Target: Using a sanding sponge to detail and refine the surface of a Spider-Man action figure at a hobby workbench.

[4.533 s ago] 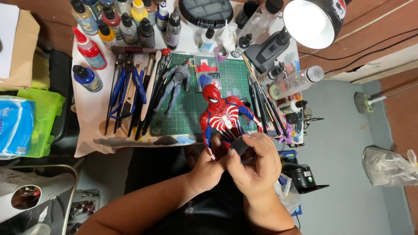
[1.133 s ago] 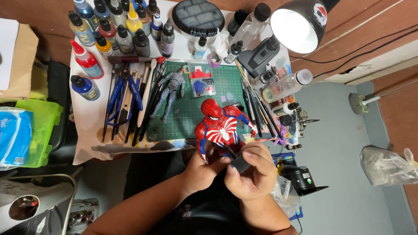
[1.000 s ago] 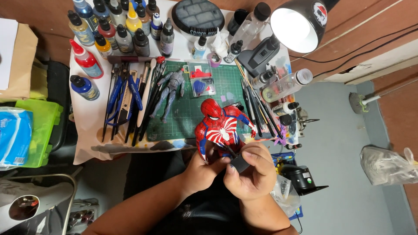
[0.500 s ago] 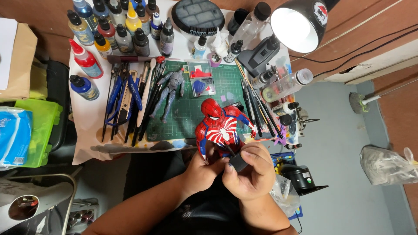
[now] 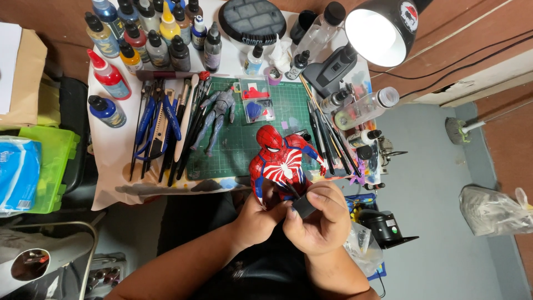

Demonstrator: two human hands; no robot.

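We hold the red toy figure [image 5: 280, 166] tight in our left hand [image 5: 256, 218] near the desk [image 5: 114, 161] edge. Our right hand [image 5: 317, 223] fingers pinch a small black block [image 5: 303, 206]. Pushing hard might snap a leg.

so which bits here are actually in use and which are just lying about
In use:
left hand, gripping the red figure
right hand, holding a small dark block against the figure

Lying about:
grey figure on the green mat
paint bottles
pliers and knife
brushes
lit lamp
green box
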